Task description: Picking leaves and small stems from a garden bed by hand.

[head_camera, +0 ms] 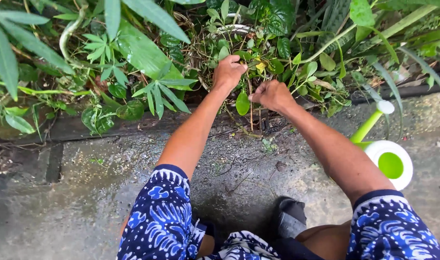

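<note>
In the upper middle of the frame my right hand (273, 95) is closed into a loose fist, thumb and fingers pinched on a thin plant stem (251, 111) that runs down toward the ground. A round green leaf (242, 103) hangs just left of that pinch, between my two hands. My left hand (228, 72) sits a little higher and to the left, fingers curled down into the small-leaved weeds (258, 58); I cannot tell whether it has actually caught anything, since the fingertips are buried in the foliage.

Below the stem, the dark edge of the planting bed (85, 126) crosses the frame from left to right, dividing the greenery above from the wet concrete path (85, 192) below. Bits of dirt and torn leaf (268, 144) lie on the concrete just under my hands.

Broad and narrow leaves crowd in tight over the whole upper frame, so room around my fingers is scant there. The path toward the lower left lies open. At the right edge, close beside my right forearm, stands a green and white watering can (388, 161), its spout angled up toward the plants. My grey shoe (291, 217) shows at the bottom centre.
</note>
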